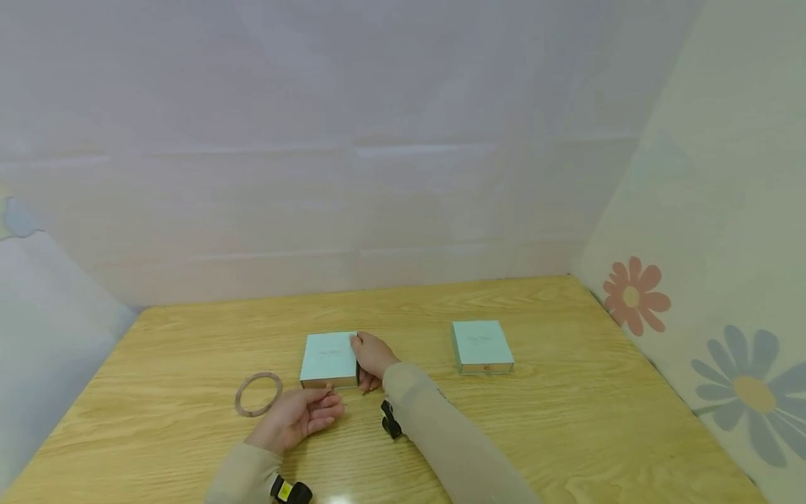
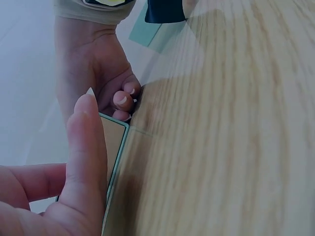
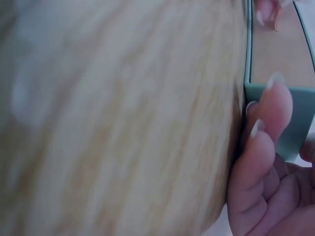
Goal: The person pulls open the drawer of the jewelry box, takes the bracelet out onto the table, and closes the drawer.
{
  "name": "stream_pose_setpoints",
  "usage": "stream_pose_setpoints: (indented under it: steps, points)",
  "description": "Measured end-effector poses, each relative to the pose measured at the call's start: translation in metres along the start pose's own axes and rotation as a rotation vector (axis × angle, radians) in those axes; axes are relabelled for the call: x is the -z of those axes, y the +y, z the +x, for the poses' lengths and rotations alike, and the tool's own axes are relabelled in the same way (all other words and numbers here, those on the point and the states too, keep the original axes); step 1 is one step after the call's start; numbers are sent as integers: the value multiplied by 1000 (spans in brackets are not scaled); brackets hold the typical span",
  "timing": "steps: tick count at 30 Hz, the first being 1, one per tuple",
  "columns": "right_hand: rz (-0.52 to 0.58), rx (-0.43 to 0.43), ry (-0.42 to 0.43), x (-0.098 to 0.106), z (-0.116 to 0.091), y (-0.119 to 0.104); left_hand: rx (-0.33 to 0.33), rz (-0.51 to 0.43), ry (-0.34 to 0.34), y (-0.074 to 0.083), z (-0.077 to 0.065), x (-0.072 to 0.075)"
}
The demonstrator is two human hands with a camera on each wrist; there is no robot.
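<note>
A pale blue-green drawer box (image 1: 329, 357) lies on the wooden table, its tan front facing me. My right hand (image 1: 373, 357) grips its right end, thumb on the top edge and fingers low along the side. In the right wrist view, those fingertips (image 3: 261, 147) press against the box's green side wall (image 3: 298, 120). At the tan drawer front (image 3: 280, 59), my left hand (image 1: 299, 418) pinches a small thin ribbon pull (image 3: 276, 22). The left wrist view shows a left finger (image 2: 86, 142) in front of the drawer face; the pinch itself is hidden there.
A second similar box (image 1: 483, 344) rests to the right. Beside my left hand lies a flat pinkish-brown ring (image 1: 240, 399). Pale cloth hangs behind the table (image 1: 554, 420), and a flower-printed sheet (image 1: 711, 266) borders its right edge.
</note>
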State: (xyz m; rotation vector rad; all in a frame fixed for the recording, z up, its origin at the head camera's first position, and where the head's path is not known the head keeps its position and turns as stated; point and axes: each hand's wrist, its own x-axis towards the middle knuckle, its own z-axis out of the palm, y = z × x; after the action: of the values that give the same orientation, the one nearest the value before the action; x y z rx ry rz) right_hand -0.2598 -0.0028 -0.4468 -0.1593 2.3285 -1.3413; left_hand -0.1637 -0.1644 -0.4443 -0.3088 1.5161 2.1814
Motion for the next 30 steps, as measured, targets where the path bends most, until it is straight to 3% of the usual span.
stream_pose_setpoints:
  steps: [8, 14, 19, 30]
  points:
    - [74, -23, 0, 6, -1, 4, -18, 20, -17, 1, -6, -3]
    - [133, -46, 17, 11, -7, 6, -63, 95, -17, 0, -12, -5]
    - [144, -39, 29, 13, -14, 4, -96, 162, 50, 1, -17, -9]
    - [-48, 21, 94, 27, -33, 0, -234, 235, 217, 10, -23, -24]
